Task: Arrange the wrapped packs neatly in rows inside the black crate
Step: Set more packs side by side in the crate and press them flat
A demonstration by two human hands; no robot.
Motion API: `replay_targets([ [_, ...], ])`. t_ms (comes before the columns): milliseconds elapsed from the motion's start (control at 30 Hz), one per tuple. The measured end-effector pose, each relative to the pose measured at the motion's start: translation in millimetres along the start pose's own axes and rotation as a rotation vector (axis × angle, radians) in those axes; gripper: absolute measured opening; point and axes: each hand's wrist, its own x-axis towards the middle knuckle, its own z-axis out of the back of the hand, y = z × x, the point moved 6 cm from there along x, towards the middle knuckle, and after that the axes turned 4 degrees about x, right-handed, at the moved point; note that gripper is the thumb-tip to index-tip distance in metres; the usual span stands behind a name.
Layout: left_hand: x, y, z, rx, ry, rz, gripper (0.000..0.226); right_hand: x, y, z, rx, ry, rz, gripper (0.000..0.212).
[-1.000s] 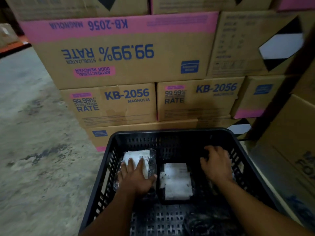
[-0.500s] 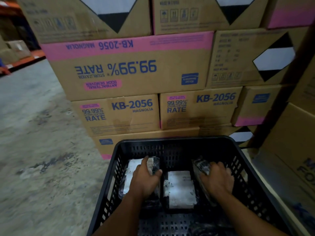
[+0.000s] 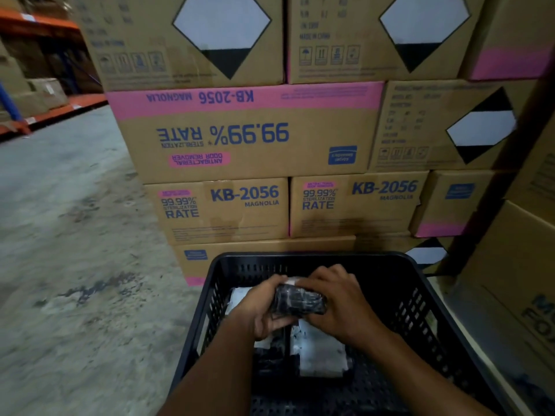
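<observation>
A black slotted crate (image 3: 312, 261) stands on the floor in front of me. Above its middle, both hands grip one dark plastic-wrapped pack (image 3: 297, 301): my left hand (image 3: 258, 310) on its left end, my right hand (image 3: 339, 304) on its right end. Below them, a white-labelled wrapped pack (image 3: 319, 352) lies flat on the crate floor. Another white pack (image 3: 238, 297) lies at the left, mostly hidden behind my left hand. Whether more packs lie under my hands I cannot see.
Stacked cardboard cartons (image 3: 249, 136) marked KB-2056 rise right behind the crate. More cartons (image 3: 516, 280) crowd its right side. Bare concrete floor (image 3: 75, 250) stretches to the left, with orange shelving (image 3: 36, 115) far back.
Both hands have come together at the crate's middle and lifted one dark wrapped pack. Before, each hand rested on a separate pack at the left and right. My view has tilted up.
</observation>
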Motion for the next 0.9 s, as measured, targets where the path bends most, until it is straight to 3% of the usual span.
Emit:
replay_targets([
  [67, -1.2, 4.1, 0.6, -0.017, 0.029, -0.051, 0.036, 5.2, -11.0, 8.3, 0.315, -0.032, -0.167, 0.049],
  [133, -3.6, 1.9, 2.3, -0.060, 0.070, -0.136, 0.050, 3.2, -39.7, 18.0, 0.611, -0.164, -0.433, 0.047],
  [233, -10.4, -5.9, -2.7, -0.063, 0.114, -0.208, 0.063, -17.2, -77.3, 3.1, 0.966, -0.177, -0.784, 0.069],
  [333, -12.9, -5.9, -9.4, -0.065, 0.185, -0.214, 0.064, -30.5, -82.8, -23.6, 1.366, -0.146, -0.862, 0.083],
  [433, -17.1, -7.6, -8.9, -0.001, 0.123, -0.230, 0.052, -34.8, -90.3, -32.3, 1.370, -0.186, -0.827, 0.086],
  [500, -18.0, -10.0, 0.2, 0.253, -0.049, -0.301, 0.043, -37.3, -99.5, -32.8, 1.329, -0.166, -0.799, 0.088],
  [600, -10.5, -9.0, 30.7, 0.719, -0.359, -0.445, 0.063, -44.3, -115.9, -38.3, 1.238, -0.121, -0.788, 0.092],
  [667, 0.4, 5.7, 43.6, 1.075, -0.371, -0.389, 0.080, -48.9, -123.5, -46.7, 1.181, -0.101, -0.807, 0.093],
  [733, 12.8, 27.3, 52.5, 1.347, -0.297, -0.219, 0.089, -52.5, -130.7, -57.2, 1.139, -0.098, -0.834, 0.094],
  [800, 18.7, 39.8, 55.9, 1.452, -0.259, -0.135, 0.092, -54.1, -135.5, -70.4, 1.128, -0.101, -0.848, 0.094],
  [900, 24.6, 45.2, 54.5, 1.476, -0.291, -0.148, 0.092, -51.8, -138.2, -97.1, 1.094, -0.086, -0.865, 0.088],
])
